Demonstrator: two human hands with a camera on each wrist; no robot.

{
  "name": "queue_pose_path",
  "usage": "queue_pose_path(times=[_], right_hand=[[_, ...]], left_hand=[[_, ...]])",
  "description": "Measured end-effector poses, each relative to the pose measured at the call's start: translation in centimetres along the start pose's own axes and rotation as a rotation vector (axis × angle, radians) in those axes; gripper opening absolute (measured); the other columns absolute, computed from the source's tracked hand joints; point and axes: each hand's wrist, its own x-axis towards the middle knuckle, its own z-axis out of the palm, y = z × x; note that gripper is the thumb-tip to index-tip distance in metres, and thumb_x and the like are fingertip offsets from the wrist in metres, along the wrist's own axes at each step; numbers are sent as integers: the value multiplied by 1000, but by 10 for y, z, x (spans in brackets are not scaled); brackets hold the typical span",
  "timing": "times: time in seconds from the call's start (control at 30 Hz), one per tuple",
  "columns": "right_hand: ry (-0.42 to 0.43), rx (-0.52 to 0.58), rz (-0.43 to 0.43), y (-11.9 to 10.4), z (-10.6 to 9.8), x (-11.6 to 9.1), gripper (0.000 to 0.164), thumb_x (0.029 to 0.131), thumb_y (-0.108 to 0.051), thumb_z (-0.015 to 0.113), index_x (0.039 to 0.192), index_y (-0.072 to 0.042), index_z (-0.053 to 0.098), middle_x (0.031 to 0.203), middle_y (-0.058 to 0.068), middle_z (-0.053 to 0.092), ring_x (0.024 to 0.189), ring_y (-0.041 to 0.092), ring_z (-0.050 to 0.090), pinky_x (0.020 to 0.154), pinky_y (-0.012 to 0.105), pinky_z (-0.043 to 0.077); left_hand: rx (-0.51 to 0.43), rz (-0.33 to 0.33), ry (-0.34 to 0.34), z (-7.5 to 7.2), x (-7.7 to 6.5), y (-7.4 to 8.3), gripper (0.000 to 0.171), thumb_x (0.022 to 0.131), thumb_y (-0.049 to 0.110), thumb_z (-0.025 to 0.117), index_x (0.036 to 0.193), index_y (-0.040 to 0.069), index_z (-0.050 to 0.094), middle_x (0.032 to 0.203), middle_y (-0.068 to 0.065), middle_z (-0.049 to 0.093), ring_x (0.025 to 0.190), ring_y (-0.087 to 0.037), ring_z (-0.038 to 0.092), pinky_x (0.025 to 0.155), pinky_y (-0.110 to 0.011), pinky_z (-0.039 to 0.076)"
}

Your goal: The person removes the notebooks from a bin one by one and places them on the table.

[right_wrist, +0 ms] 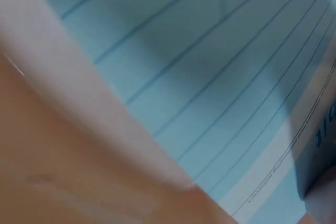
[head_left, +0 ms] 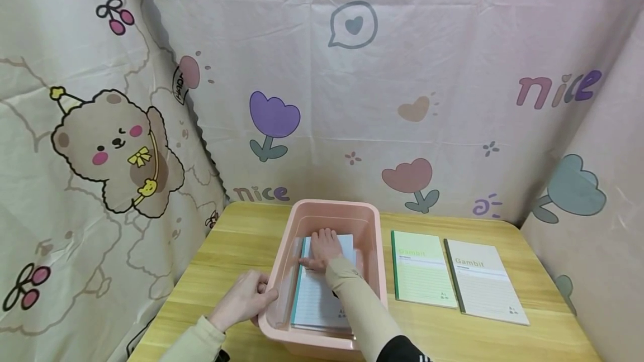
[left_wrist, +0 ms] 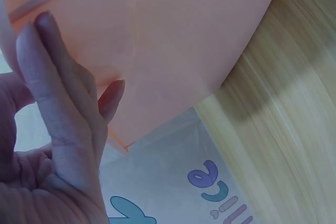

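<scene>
A pink plastic bin stands on the table with a light blue lined notebook lying flat inside, its spine to the left. Page edges under its lower end suggest a stack. My right hand rests on the upper part of this notebook, fingers pointing to the bin's far end. In the right wrist view the blue cover fills most of the picture, with a fingertip at the right edge. My left hand grips the bin's left rim, thumb over the top and fingers against the outer wall.
Right of the bin, a green notebook and a grey-white notebook lie side by side, both marked Gambit. The wooden table backs onto a printed cloth that also hangs at both sides.
</scene>
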Motion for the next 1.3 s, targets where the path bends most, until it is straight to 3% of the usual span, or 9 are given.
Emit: queue_pose_path(times=[0.13, 0.4, 0.7, 0.87, 1.07, 1.3], right_hand=[[25, -3, 22, 3, 1, 1, 76, 82, -76, 58, 117, -9, 57, 113, 8, 62, 104, 23, 53, 104, 38, 49], [32, -87, 39, 4, -2, -1, 82, 75, -86, 55, 112, -13, 56, 104, 5, 59, 95, 21, 49, 92, 35, 48], [54, -63, 32, 3, -13, -3, 72, 76, -76, 64, 106, -11, 55, 102, 8, 61, 96, 23, 53, 92, 37, 49], [56, -57, 22, 4, -20, -2, 73, 77, -75, 63, 110, -11, 56, 104, 9, 62, 96, 23, 54, 94, 37, 50], [70, -47, 19, 5, -33, -1, 73, 77, -75, 63, 111, -12, 55, 108, 9, 62, 99, 23, 55, 97, 38, 51], [109, -58, 5, 5, -55, 4, 72, 78, -76, 63, 109, -11, 58, 102, 8, 64, 93, 23, 55, 86, 35, 49]], left_hand=[[-9, -7, -4, 0, 0, 0, 32, 87, 8, 57, 107, -16, 65, 70, -9, 70, 53, -16, 68, 42, -34, 61], [-17, 6, 5, 1, -2, 0, 29, 87, 8, 57, 104, -14, 66, 70, -12, 71, 51, -15, 68, 41, -35, 60], [-9, 7, 0, 2, 0, 0, 34, 88, 8, 56, 108, -17, 64, 71, -12, 72, 52, -15, 69, 41, -34, 60], [-10, 11, -2, 2, 0, 0, 33, 88, 8, 56, 109, -17, 64, 72, -13, 72, 53, -16, 69, 41, -34, 60], [-28, 17, -1, 2, -1, -1, 32, 88, 7, 58, 109, -17, 64, 74, -14, 72, 54, -19, 69, 41, -36, 60], [-16, 14, 4, 1, -3, -2, 31, 88, 8, 58, 107, -15, 64, 72, -11, 71, 53, -17, 68, 41, -34, 60]])
